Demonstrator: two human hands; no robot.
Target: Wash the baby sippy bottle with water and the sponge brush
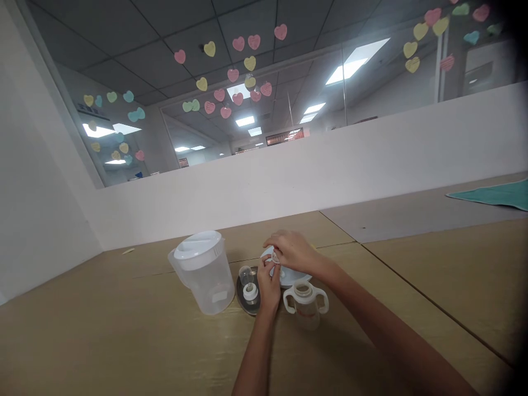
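My left hand (269,281) is closed, with its fingers around the lower part of a small whitish round piece (275,257). My right hand (293,250) reaches over from the right, its fingers bent onto the same piece from above. The piece is mostly hidden by the fingers, so its kind does not show. Beneath the hands lies a pale blue-white dish or tray (295,279). A two-handled baby bottle (306,308) without a lid stands upright below my right wrist. Left of my left hand, a metal plate (243,309) bears a bottle nipple with a white collar (250,292) and a clear cap (246,274).
A translucent pitcher (211,283) with a white lid stands left of the plate. A green cloth (497,194) lies at the far right. Behind the brown table (124,330) runs a low white wall (264,190) under a window with heart-shaped notes.
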